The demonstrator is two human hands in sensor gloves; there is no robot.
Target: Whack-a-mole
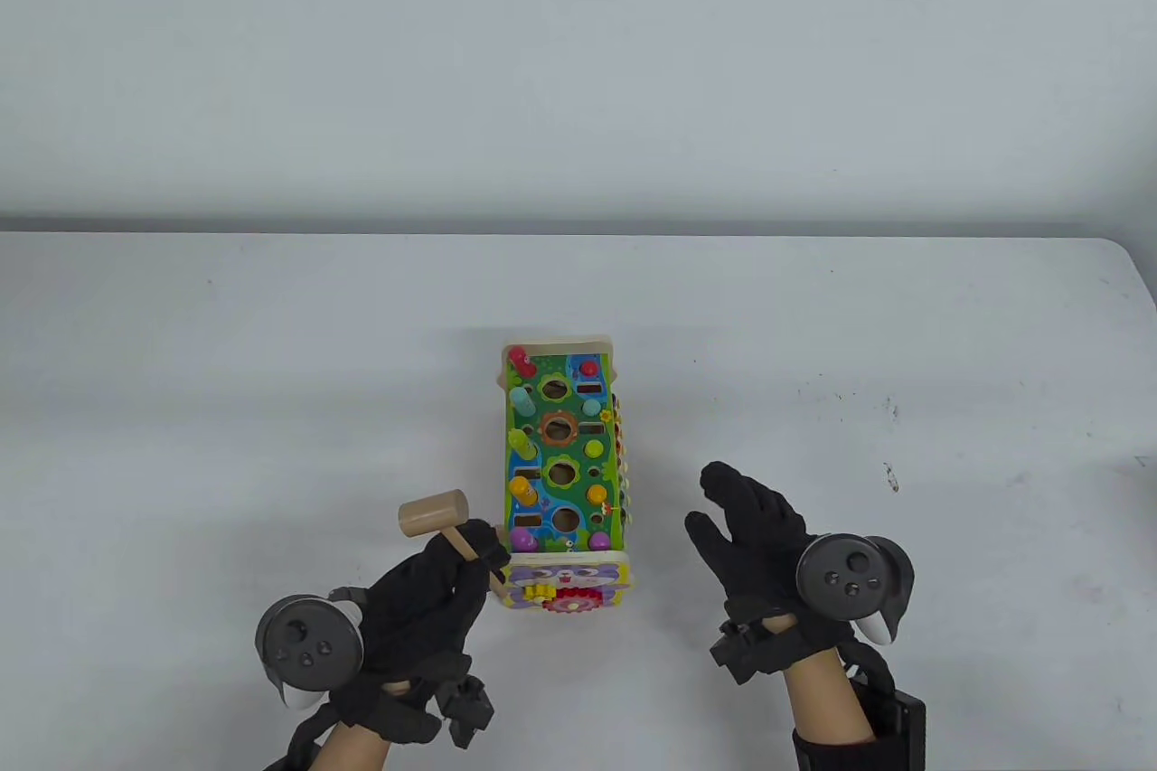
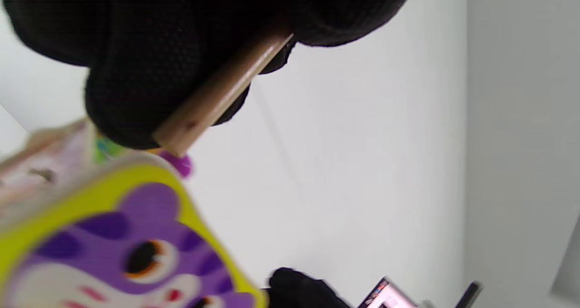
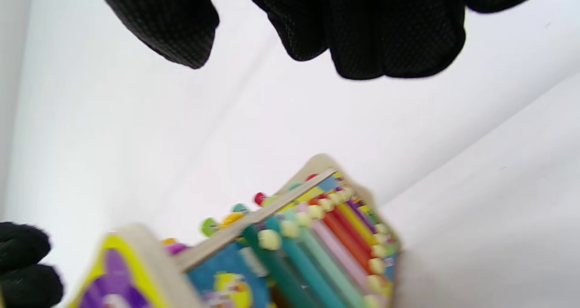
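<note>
A colourful wooden whack-a-mole toy point(image 1: 563, 468) stands in the middle of the table, with coloured pegs along both sides of its green top and round holes down the centre. My left hand point(image 1: 425, 599) grips the handle of a small wooden hammer point(image 1: 437, 515) just left of the toy's near end; the hammer head is raised beside the toy. The handle shows in the left wrist view point(image 2: 217, 97), above the toy's purple front panel point(image 2: 122, 249). My right hand point(image 1: 750, 536) is empty, fingers spread, to the right of the toy. The toy's xylophone side point(image 3: 326, 235) shows in the right wrist view.
The white table point(image 1: 271, 355) ends at a grey wall behind, with its rounded right corner point(image 1: 1121, 251) in view. A few dark specks point(image 1: 890, 473) mark the surface at the right.
</note>
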